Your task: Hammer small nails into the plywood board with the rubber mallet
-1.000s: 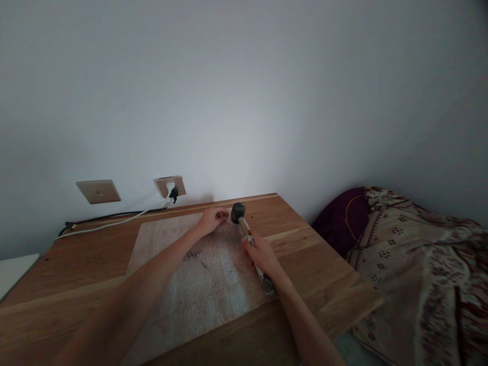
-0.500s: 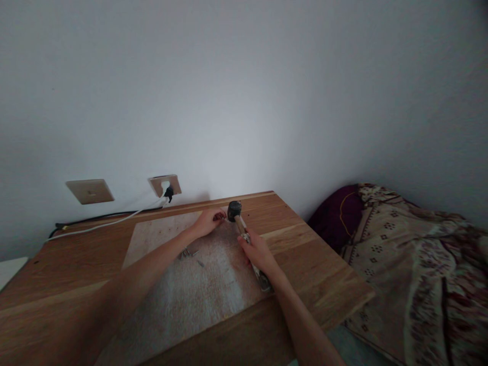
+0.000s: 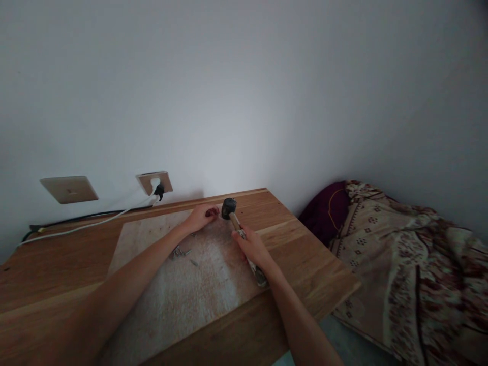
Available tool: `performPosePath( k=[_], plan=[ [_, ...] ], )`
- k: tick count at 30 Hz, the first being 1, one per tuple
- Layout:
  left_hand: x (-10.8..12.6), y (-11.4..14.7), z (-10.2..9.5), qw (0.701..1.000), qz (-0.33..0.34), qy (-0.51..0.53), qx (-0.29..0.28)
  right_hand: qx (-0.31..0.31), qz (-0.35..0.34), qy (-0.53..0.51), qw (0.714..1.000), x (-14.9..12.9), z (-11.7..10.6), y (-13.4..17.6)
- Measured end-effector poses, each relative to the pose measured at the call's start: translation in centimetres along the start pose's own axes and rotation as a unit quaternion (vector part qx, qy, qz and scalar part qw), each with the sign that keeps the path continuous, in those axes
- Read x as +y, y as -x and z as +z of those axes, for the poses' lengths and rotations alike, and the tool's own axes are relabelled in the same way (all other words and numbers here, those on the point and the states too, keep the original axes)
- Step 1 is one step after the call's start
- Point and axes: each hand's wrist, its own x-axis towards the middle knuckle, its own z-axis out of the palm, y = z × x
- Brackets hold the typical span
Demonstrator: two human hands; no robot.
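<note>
My right hand is wrapped round the handle of a hammer with a dark, blocky head and a worn, pale handle. The hammer head is just right of my left hand, near the far right corner of a thin, pale wooden board. The fingers of my left hand are pinched together low over that corner; whatever they hold is too small to make out. Several small metal pieces, which look like nails, lie loose on the board beside my left forearm.
The board rests on a wooden table against a white wall. Behind it, a plug sits in a wall socket, and a white cable and a black one run along the table's back edge. Patterned bedding and a purple cushion lie to the right.
The view has turned slightly right, so everything sits further left in the picture. Both hands keep almost the same pose, with the hammer head still beside my left fingers.
</note>
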Motion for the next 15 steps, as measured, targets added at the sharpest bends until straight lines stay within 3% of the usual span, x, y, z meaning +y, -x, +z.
performPosePath(
  k=[9, 15],
  plan=[
    [-0.4, 0.0, 0.3, 1.000, -0.008, 0.010, 0.028, -0.023, -0.055, -0.043, 0.997, -1.2, -1.5, -2.0],
    [-0.8, 0.2, 0.3, 0.999, -0.030, 0.015, 0.027, -0.028, 0.027, -0.108, 0.993, -1.6, -0.4, -2.5]
  ],
)
